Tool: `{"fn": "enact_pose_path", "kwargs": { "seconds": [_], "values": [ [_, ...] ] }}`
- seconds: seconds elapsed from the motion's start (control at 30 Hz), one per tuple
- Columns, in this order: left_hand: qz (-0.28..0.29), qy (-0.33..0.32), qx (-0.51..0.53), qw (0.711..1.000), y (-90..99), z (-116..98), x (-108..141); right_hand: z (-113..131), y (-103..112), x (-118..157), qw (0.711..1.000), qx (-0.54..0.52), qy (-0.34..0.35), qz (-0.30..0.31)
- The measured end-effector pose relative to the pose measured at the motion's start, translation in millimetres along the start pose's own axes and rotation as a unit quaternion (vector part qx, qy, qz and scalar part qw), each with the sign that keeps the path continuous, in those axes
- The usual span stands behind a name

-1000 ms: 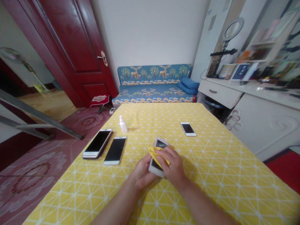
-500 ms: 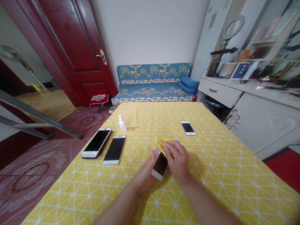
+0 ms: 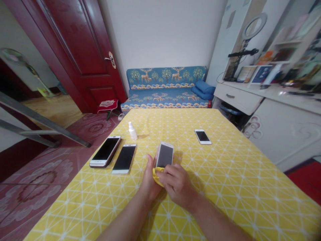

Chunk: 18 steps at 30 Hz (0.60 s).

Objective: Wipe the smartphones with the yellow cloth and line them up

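Observation:
A white smartphone (image 3: pixel 165 154) with a dark screen rests in my left hand (image 3: pixel 149 180), which supports it from below and along its left side, thumb raised. My right hand (image 3: pixel 178 184) pinches a yellow cloth (image 3: pixel 157 176) against the phone's lower end, covering that part. To the left on the table lie a white-framed phone (image 3: pixel 124 159) and another phone (image 3: pixel 106 151) that sits on something dark, perhaps a second phone or a case. A small white spray bottle (image 3: pixel 132 131) stands upright behind them. Farther right lies a smaller white phone (image 3: pixel 203 137), face up.
The table has a yellow patterned cloth (image 3: pixel 225 180). Beyond its far edge is a blue sofa (image 3: pixel 163 95) with deer patterns. A cluttered white dresser (image 3: pixel 237 97) stands at the right, a red stool (image 3: pixel 108 104) and metal legs (image 3: pixel 47 125) at the left.
My right hand has drawn the yellow cloth from the phone's upper end down to its lower end. The phone has shifted away from me and now stands more upright in view.

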<state>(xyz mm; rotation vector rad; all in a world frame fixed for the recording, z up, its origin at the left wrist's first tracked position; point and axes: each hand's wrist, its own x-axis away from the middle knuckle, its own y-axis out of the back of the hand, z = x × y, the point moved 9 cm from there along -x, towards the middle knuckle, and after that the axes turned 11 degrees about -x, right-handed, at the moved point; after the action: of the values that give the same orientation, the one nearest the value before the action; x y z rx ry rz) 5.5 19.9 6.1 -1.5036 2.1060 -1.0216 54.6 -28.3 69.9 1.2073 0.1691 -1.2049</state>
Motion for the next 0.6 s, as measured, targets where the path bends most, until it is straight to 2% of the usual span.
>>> {"fn": "enact_pose_path", "kwargs": {
  "seconds": [0.07,0.17,0.27,0.37,0.43,0.5,0.6],
  "values": [
    [-0.012,-0.013,-0.001,1.0,3.5,-2.8,0.3,-9.4,3.8,0.3,0.999,0.026,-0.019,-0.013],
    [-0.044,0.004,-0.009,0.999,9.5,2.6,-0.4,-44.3,24.4,6.8,0.988,0.058,-0.1,-0.1],
    [-0.129,0.032,-0.013,0.991,23.1,9.0,-0.3,-66.2,39.7,16.0,0.973,0.004,-0.153,-0.173],
    [-0.219,0.035,-0.003,0.975,38.2,7.8,1.7,-55.5,40.5,17.1,0.969,-0.088,-0.131,-0.188],
    [-0.238,0.038,0.002,0.971,43.3,6.4,1.8,-36.4,34.2,13.7,0.974,-0.134,-0.093,-0.159],
    [-0.229,0.044,-0.008,0.972,45.0,5.9,1.5,-18.9,27.1,10.7,0.978,-0.156,-0.063,-0.126],
    [-0.156,0.047,-0.055,0.985,35.4,6.3,0.5,-6.7,24.9,9.2,0.981,-0.151,-0.039,-0.114]
  ]
}}
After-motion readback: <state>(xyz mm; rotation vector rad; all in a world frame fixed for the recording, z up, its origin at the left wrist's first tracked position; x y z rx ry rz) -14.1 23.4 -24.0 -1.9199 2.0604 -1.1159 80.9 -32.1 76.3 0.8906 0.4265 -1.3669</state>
